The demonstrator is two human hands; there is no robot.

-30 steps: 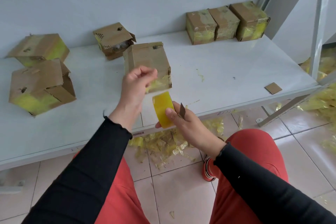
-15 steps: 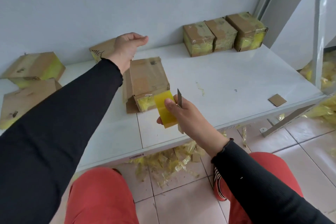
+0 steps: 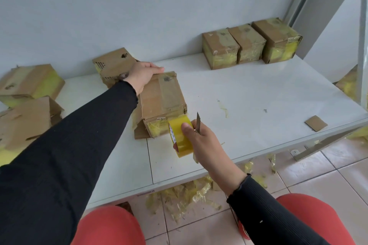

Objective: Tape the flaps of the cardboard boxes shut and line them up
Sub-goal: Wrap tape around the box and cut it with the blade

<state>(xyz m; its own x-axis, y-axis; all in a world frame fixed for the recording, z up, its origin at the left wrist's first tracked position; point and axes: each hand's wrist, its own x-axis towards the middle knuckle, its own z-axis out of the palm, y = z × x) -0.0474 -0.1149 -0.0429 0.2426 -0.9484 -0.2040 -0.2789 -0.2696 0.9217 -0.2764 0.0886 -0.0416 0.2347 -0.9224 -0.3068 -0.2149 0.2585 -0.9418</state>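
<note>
Two untaped boxes [image 3: 27,83] are lying at the left of the table [image 3: 258,105], flaps loose, and we are judging them to be waiting their turn. Moving right, we are seeing a third open box [image 3: 113,61] against the wall. Our left hand [image 3: 143,75] is reaching forward on a near-straight arm, fingers flat and together, pressing the far top edge of the working box [image 3: 161,97], apparently to steady it. At its near end one flap [image 3: 141,132] is hanging open on the table. Our right hand [image 3: 201,141] is gripping the tape roll [image 3: 180,137] just beside that end, thumb on top, wrist bent inward, while pinching a blade [image 3: 198,123] pointing upward, presumably kept ready for cutting. Further right, three taped boxes [image 3: 252,42] are standing touching in a row along the wall. A cardboard scrap [image 3: 315,123] is lying near the table's right edge.
</note>
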